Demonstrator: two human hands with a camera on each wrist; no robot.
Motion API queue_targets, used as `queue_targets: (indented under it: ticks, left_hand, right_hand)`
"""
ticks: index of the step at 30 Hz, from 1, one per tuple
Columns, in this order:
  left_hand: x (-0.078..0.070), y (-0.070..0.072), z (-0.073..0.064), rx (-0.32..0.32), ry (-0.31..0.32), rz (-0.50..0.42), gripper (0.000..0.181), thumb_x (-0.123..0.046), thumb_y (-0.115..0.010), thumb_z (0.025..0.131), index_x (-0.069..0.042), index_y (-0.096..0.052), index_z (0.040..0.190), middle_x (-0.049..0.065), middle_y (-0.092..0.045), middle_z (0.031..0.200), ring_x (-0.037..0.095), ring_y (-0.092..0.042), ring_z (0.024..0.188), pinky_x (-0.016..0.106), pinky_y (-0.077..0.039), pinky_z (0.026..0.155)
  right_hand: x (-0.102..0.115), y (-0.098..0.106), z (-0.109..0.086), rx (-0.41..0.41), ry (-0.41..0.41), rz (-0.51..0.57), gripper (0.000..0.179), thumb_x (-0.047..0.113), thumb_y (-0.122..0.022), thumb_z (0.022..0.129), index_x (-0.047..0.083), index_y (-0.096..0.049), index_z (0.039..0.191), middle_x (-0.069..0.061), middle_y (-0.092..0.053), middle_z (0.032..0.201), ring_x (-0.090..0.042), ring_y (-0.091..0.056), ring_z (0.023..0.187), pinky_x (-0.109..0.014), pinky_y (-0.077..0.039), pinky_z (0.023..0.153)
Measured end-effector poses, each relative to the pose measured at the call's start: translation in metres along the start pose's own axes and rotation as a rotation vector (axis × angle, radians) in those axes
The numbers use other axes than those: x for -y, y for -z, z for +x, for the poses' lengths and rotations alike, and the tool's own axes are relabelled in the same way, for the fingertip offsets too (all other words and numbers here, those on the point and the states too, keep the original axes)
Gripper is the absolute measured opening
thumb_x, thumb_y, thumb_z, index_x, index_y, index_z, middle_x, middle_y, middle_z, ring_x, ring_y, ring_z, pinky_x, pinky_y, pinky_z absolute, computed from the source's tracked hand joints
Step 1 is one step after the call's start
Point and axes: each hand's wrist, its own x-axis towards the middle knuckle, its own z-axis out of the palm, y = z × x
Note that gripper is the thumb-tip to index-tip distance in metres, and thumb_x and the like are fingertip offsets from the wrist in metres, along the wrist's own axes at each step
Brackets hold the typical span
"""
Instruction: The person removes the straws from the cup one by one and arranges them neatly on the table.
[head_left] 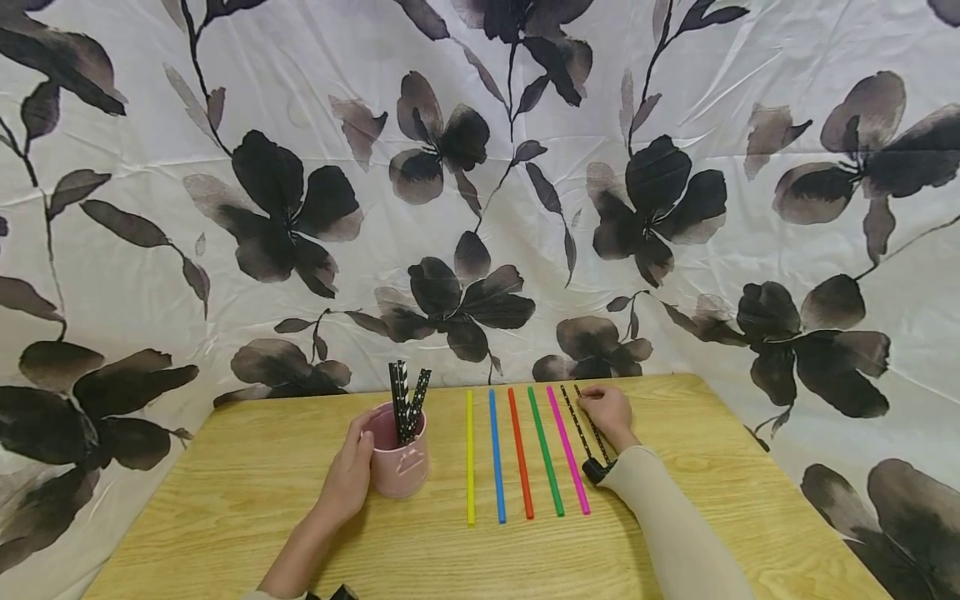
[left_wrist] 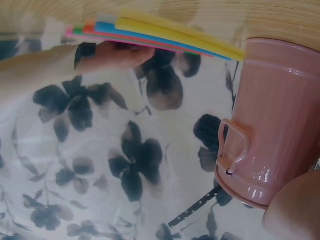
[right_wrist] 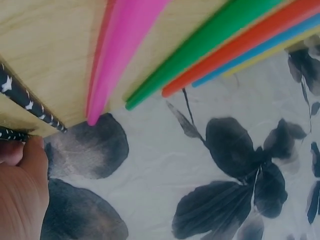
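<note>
My left hand [head_left: 351,471] holds a pink cup [head_left: 403,477] by its left side, with the thumb near the rim. Several black-and-white patterned straws [head_left: 407,404] stand in the cup and lean apart. In the left wrist view the cup [left_wrist: 280,115] shows a small raised loop on its wall. At the right end of a row of straws, my right hand [head_left: 609,412] pinches a black patterned straw [head_left: 597,437] near its far end. Just left of it lies a black straw with white stars [right_wrist: 30,104]. The right fingertips are close to the tabletop.
Yellow [head_left: 471,458], blue [head_left: 497,458], red [head_left: 521,454], green [head_left: 546,454] and pink [head_left: 568,450] straws lie side by side on the wooden table [head_left: 247,467], between cup and right hand. A floral cloth [head_left: 480,208] hangs behind the table's far edge.
</note>
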Motion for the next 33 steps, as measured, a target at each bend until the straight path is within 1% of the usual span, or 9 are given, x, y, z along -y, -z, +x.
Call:
queue_targets:
  ticks: [3,6,9,12,17,23,27,29,33]
  left_hand:
    - [0.000,0.002,0.000,0.001,0.004,-0.008,0.038,-0.025,-0.021,0.099,-0.021,-0.028,0.135,0.002,-0.040,0.132,0.022,-0.038,0.118,0.047,-0.030,0.093]
    - [0.000,0.004,0.001,0.001,0.007,-0.002,0.038,-0.027,-0.021,0.098,-0.022,-0.028,0.135,0.001,-0.039,0.133,0.022,-0.037,0.119,0.048,-0.029,0.094]
    - [0.000,0.006,0.001,-0.011,0.015,0.013,0.038,-0.029,-0.021,0.098,-0.024,-0.028,0.135,0.000,-0.039,0.133,0.022,-0.037,0.119,0.048,-0.028,0.094]
    - [0.001,0.006,0.001,-0.007,0.011,0.010,0.038,-0.027,-0.021,0.098,-0.023,-0.028,0.135,0.001,-0.039,0.133,0.022,-0.036,0.120,0.049,-0.028,0.094]
    - [0.001,0.005,0.000,0.005,0.012,-0.012,0.038,-0.026,-0.021,0.098,-0.022,-0.028,0.135,0.002,-0.040,0.133,0.022,-0.037,0.119,0.048,-0.028,0.094]
    - [0.002,0.002,0.000,0.001,-0.015,-0.010,0.037,-0.024,-0.021,0.099,-0.021,-0.029,0.135,0.001,-0.040,0.132,0.020,-0.037,0.119,0.044,-0.029,0.095]
    - [0.001,0.000,-0.001,-0.001,-0.020,-0.008,0.037,-0.024,-0.022,0.098,-0.021,-0.029,0.134,0.000,-0.040,0.132,0.020,-0.037,0.119,0.044,-0.028,0.095]
    - [0.000,0.000,-0.001,-0.005,-0.010,-0.008,0.037,-0.024,-0.022,0.098,-0.021,-0.030,0.134,0.001,-0.040,0.132,0.021,-0.037,0.119,0.046,-0.028,0.094]
    - [-0.001,0.000,-0.001,-0.007,-0.008,-0.006,0.037,-0.023,-0.023,0.098,-0.019,-0.030,0.134,0.004,-0.041,0.132,0.024,-0.038,0.118,0.048,-0.029,0.093]
  right_hand:
    - [0.005,0.000,0.001,-0.026,-0.018,0.087,0.020,0.026,-0.068,0.075,0.012,-0.069,0.089,-0.003,-0.065,0.081,-0.018,-0.058,0.071,-0.032,-0.045,0.063]
    - [0.019,0.000,0.002,-0.049,0.006,0.211,0.018,0.024,-0.069,0.075,0.011,-0.068,0.087,-0.003,-0.064,0.078,-0.019,-0.058,0.069,-0.026,-0.045,0.055]
    - [0.046,0.003,-0.002,-0.038,0.076,0.317,0.019,0.021,-0.069,0.075,0.007,-0.068,0.087,-0.005,-0.063,0.076,-0.025,-0.059,0.069,-0.024,-0.045,0.052]
    - [0.080,0.006,-0.012,-0.004,0.160,0.381,0.018,0.020,-0.070,0.076,0.006,-0.067,0.087,-0.007,-0.063,0.076,-0.028,-0.059,0.068,-0.027,-0.047,0.053]
    - [0.132,0.003,-0.039,0.085,0.299,0.468,0.015,0.022,-0.070,0.076,0.009,-0.068,0.084,-0.004,-0.062,0.074,-0.021,-0.057,0.064,-0.028,-0.048,0.055]
    - [0.187,0.009,-0.092,0.255,0.413,0.542,0.016,0.012,-0.066,0.079,0.000,-0.066,0.089,-0.011,-0.061,0.079,-0.028,-0.056,0.062,-0.030,-0.047,0.055]
    - [0.202,0.004,-0.120,0.320,0.487,0.547,0.013,0.011,-0.065,0.080,0.001,-0.066,0.089,-0.012,-0.063,0.078,-0.024,-0.056,0.058,-0.027,-0.046,0.052]
    - [0.206,0.000,-0.132,0.350,0.518,0.528,0.012,0.011,-0.064,0.080,0.003,-0.067,0.089,-0.010,-0.064,0.079,-0.019,-0.054,0.056,-0.026,-0.045,0.050]
    - [0.213,-0.010,-0.154,0.413,0.582,0.498,0.011,0.010,-0.064,0.080,0.004,-0.068,0.089,-0.007,-0.064,0.081,-0.019,-0.054,0.058,-0.023,-0.044,0.049]
